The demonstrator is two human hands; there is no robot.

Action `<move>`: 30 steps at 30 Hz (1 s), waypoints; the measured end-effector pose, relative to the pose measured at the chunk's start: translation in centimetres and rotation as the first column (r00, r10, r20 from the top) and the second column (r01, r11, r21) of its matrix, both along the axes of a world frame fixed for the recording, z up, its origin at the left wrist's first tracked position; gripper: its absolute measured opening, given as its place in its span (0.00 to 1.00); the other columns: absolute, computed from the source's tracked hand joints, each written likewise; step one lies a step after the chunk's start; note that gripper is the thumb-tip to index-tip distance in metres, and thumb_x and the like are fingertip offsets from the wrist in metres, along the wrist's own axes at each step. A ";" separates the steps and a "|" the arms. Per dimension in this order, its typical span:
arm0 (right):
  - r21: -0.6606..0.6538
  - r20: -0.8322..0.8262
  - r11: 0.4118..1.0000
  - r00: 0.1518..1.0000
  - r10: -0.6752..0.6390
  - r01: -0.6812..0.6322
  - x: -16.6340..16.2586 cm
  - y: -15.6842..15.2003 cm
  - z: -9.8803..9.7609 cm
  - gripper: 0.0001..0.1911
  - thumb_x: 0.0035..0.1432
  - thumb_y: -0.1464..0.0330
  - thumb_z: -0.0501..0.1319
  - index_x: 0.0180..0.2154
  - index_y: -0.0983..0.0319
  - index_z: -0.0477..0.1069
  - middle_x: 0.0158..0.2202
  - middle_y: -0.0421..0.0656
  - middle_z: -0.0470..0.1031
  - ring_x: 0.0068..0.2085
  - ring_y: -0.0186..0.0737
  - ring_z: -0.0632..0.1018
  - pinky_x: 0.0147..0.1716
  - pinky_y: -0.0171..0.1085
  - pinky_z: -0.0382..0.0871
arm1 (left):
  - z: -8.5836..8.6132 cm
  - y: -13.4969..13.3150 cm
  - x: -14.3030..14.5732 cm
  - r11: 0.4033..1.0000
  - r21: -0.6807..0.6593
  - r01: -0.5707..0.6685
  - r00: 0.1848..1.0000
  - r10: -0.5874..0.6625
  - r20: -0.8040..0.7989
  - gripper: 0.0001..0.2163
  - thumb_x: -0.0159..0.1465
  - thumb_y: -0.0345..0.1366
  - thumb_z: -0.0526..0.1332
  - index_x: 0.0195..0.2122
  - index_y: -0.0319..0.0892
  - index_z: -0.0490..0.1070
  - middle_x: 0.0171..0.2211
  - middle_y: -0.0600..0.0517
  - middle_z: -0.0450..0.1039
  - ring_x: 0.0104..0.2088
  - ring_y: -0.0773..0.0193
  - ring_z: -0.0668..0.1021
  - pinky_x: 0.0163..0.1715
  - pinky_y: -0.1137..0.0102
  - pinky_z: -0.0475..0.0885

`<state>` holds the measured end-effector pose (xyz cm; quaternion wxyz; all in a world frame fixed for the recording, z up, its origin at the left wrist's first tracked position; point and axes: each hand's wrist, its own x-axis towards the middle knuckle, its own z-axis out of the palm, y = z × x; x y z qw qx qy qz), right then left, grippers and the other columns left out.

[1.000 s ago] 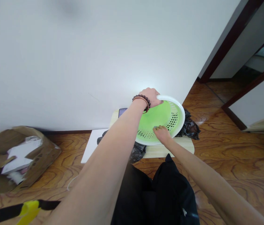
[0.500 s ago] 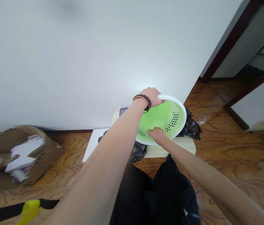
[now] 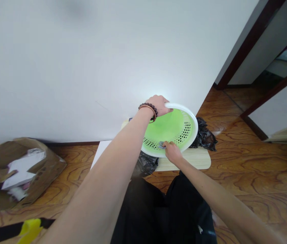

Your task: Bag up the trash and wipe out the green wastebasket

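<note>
A green plastic basket with a white rim [image 3: 195, 128] and a perforated band is tilted over a small pale wooden table [image 3: 196, 159]. On its far edge, my left hand [image 3: 159, 104], wearing beads at the wrist, is closed around the rim. Inside the near side, my right hand [image 3: 173, 151] pinches a small greyish cloth [image 3: 161, 145] against the holes. Part of the basket's left side is hidden behind my left forearm.
Black plastic bags [image 3: 205, 136] lie on the table beside and under the basket. A cardboard box [image 3: 53, 166] with papers and packaging stands on the wooden floor at left. A white wall [image 3: 69, 74] rises behind; a doorway is at right.
The basket and my left hand have shifted slightly left in view. My right hand has moved a little along the near side, and more of the greyish cloth shows.
</note>
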<state>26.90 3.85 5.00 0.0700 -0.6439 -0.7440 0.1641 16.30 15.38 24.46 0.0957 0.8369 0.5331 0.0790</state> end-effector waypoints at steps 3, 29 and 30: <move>0.031 -0.042 0.999 0.999 -0.030 0.031 1.8 1.2 0.8 0.16 0.57 0.78 0.47 0.45 0.62 0.66 0.38 0.48 0.72 0.37 0.40 0.73 0.38 0.35 0.60 | 0.1 0.0 -0.1 1.000 0.004 0.008 1.000 -0.008 -0.008 0.20 0.51 0.52 0.57 0.40 0.50 0.76 0.30 0.50 0.74 0.30 0.61 0.74 0.30 0.69 0.67; 0.027 0.249 0.940 0.913 0.324 -0.341 4.7 1.2 2.0 0.11 0.59 0.76 0.51 0.39 0.63 0.70 0.33 0.50 0.74 0.40 0.42 0.71 0.38 0.36 0.60 | 0.0 -0.1 1.0 1.000 -0.011 0.019 1.000 -0.020 -0.025 0.20 0.52 0.53 0.57 0.40 0.49 0.75 0.34 0.49 0.74 0.35 0.60 0.74 0.36 0.69 0.67; 0.032 0.253 0.951 0.923 0.290 -0.307 4.5 1.4 1.9 0.12 0.59 0.76 0.50 0.41 0.63 0.69 0.33 0.50 0.73 0.37 0.42 0.72 0.36 0.35 0.60 | 0.0 -0.1 1.0 1.000 -0.014 0.022 0.999 -0.023 -0.024 0.20 0.52 0.53 0.57 0.40 0.49 0.75 0.35 0.49 0.74 0.35 0.60 0.74 0.36 0.68 0.67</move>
